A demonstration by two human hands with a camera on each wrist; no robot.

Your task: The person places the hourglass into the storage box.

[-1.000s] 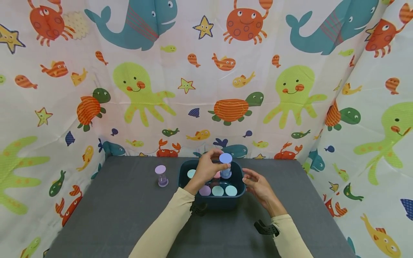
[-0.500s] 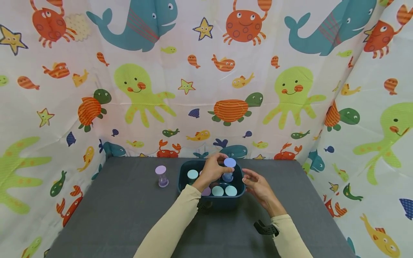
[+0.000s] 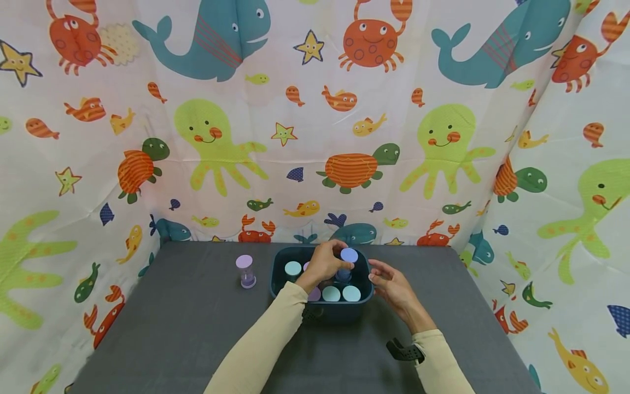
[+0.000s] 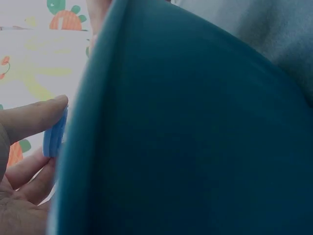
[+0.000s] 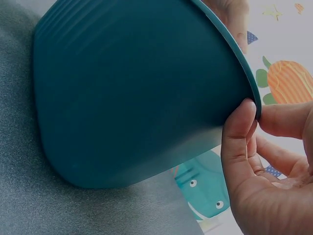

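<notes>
In the head view, my left hand (image 3: 326, 265) pinches a blue-capped sand timer (image 3: 349, 255) near its top. The timer stands upright, its lower part down inside the right side of a dark teal plastic bin (image 3: 322, 311). The left wrist view shows the thumb and fingers around the blue cap (image 4: 55, 134) beyond the bin's rim. My right hand (image 3: 397, 289) is at the bin's right side; in the right wrist view its thumb and forefinger pinch the rim (image 5: 252, 83). Mint-capped timers (image 3: 331, 294) and a purple one (image 3: 314, 294) sit in the bin, some partly hidden by my left hand.
A purple sand timer (image 3: 245, 271) stands upright on the grey table (image 3: 197, 317), left of the bin. A white curtain (image 3: 305, 137) printed with sea animals rises behind the table's back edge and along its sides.
My left hand has carried the blue sand timer slightly right and lowered it deeper into the bin. The right hand has stayed at the rim.
</notes>
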